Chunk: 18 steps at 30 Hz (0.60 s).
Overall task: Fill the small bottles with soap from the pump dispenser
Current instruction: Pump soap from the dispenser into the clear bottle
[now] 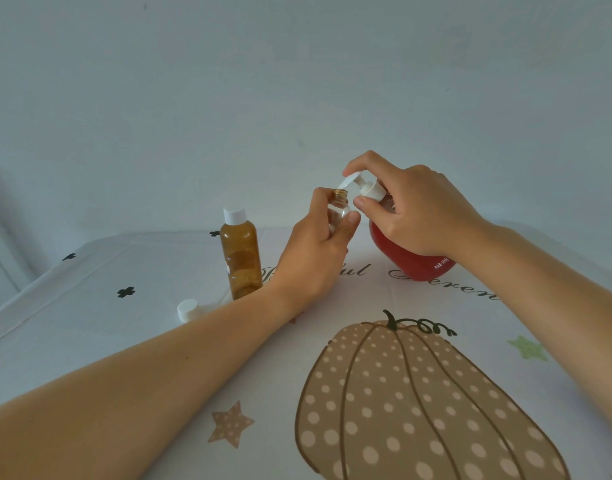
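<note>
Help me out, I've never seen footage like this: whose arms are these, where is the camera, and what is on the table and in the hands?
No machine here: a person works with bare hands. The one picture comes from a camera worn on their head, looking forward and down, so the arms reach in from below. The left hand holds a small clear bottle, uncapped, with its neck under the spout of a red pump dispenser. The right hand grips the white pump head, forefinger on top. On the pumpkin-print tablecloth stand the dispenser and a capped amber bottle; a loose white cap lies near it.
</note>
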### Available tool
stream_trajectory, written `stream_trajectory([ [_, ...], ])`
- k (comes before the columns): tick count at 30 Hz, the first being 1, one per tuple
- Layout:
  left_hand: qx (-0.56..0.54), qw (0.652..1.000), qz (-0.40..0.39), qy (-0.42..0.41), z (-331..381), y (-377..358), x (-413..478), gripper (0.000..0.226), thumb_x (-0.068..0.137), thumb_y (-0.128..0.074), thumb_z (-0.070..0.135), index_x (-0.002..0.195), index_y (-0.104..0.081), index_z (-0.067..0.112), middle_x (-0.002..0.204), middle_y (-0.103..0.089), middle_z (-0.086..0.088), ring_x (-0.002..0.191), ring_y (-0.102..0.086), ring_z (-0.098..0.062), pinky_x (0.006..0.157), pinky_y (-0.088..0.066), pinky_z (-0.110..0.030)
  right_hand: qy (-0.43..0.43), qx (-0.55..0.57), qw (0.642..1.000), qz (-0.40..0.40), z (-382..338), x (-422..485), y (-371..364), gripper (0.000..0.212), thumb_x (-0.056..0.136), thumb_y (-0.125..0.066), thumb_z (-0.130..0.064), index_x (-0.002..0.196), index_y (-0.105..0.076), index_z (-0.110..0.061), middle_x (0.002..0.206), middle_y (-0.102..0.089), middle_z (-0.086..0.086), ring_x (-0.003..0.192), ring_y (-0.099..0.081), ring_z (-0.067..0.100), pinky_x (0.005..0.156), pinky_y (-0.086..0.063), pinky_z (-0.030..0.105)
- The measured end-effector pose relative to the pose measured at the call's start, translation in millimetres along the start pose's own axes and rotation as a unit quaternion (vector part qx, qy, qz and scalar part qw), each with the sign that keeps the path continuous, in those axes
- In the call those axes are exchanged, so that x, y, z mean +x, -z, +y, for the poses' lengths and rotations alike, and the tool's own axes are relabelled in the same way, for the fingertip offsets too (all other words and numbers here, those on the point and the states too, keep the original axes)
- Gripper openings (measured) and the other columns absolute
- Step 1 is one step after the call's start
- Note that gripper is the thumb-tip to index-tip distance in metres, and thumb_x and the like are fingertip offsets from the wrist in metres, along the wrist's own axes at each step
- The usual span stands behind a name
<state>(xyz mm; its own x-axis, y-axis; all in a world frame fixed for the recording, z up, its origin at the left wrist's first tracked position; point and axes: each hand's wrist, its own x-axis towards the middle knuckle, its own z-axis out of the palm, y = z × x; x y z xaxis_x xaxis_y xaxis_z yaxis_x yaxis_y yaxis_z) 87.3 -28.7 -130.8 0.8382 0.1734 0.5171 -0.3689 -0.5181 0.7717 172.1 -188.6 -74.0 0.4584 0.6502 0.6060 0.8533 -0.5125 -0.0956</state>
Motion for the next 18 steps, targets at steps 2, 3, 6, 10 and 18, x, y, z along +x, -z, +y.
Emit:
stream_trajectory([
  [2, -0.015, 1.0, 0.006, 0.001, 0.0, 0.7, 0.8, 0.015, 0.113, -0.046, 0.039, 0.124, -0.04, 0.031, 0.099, -0.063, -0.006, 0.075, -0.062, -0.012, 0.058, -0.05, -0.014, 0.001, -0.003, 1.0, 0.001, 0.1, 0.0, -0.7, 0.033, 0.106, -0.055, -0.036, 0.138, -0.049, -0.041, 0.057, -0.057, -0.005, 0.057, -0.055, 0.008, 0.064, -0.04, 0.031],
  [3, -0.019, 1.0, 0.008, 0.001, -0.3, 1.0, 1.3, 0.015, 0.113, -0.047, 0.039, 0.124, -0.041, 0.031, 0.099, -0.063, -0.008, 0.075, -0.062, -0.012, 0.058, -0.05, -0.014, 0.002, -0.004, 1.0, 0.001, 0.0, 0.1, -0.9, 0.035, 0.106, -0.055, -0.036, 0.139, -0.048, -0.042, 0.056, -0.056, -0.005, 0.057, -0.054, 0.008, 0.064, -0.038, 0.031],
  [6, -0.023, 1.0, 0.008, 0.002, -1.2, 0.8, 1.6, 0.016, 0.112, -0.047, 0.04, 0.123, -0.041, 0.03, 0.099, -0.064, -0.009, 0.075, -0.062, -0.012, 0.058, -0.05, -0.014, 0.0, -0.006, 1.0, -0.002, -0.9, 0.3, -0.9, 0.036, 0.105, -0.055, -0.036, 0.141, -0.048, -0.042, 0.055, -0.055, -0.006, 0.057, -0.054, 0.008, 0.066, -0.04, 0.032],
  [10, -0.025, 1.0, 0.008, -0.002, -2.1, 0.2, 1.6, 0.015, 0.113, -0.047, 0.039, 0.123, -0.041, 0.031, 0.1, -0.064, -0.01, 0.076, -0.064, -0.015, 0.06, -0.05, -0.013, 0.005, -0.007, 1.0, -0.001, -1.7, -0.1, -0.2, 0.037, 0.106, -0.055, -0.036, 0.142, -0.048, -0.042, 0.054, -0.053, -0.007, 0.055, -0.053, 0.008, 0.063, -0.042, 0.032],
  [18, -0.025, 1.0, 0.009, -0.003, -1.5, 0.1, 1.4, 0.016, 0.113, -0.046, 0.038, 0.124, -0.041, 0.029, 0.1, -0.064, -0.011, 0.077, -0.063, -0.016, 0.059, -0.05, -0.012, 0.005, -0.008, 1.0, -0.001, -1.6, 0.1, -0.1, 0.038, 0.106, -0.055, -0.036, 0.143, -0.048, -0.041, 0.055, -0.051, -0.009, 0.055, -0.052, 0.006, 0.062, -0.039, 0.031],
])
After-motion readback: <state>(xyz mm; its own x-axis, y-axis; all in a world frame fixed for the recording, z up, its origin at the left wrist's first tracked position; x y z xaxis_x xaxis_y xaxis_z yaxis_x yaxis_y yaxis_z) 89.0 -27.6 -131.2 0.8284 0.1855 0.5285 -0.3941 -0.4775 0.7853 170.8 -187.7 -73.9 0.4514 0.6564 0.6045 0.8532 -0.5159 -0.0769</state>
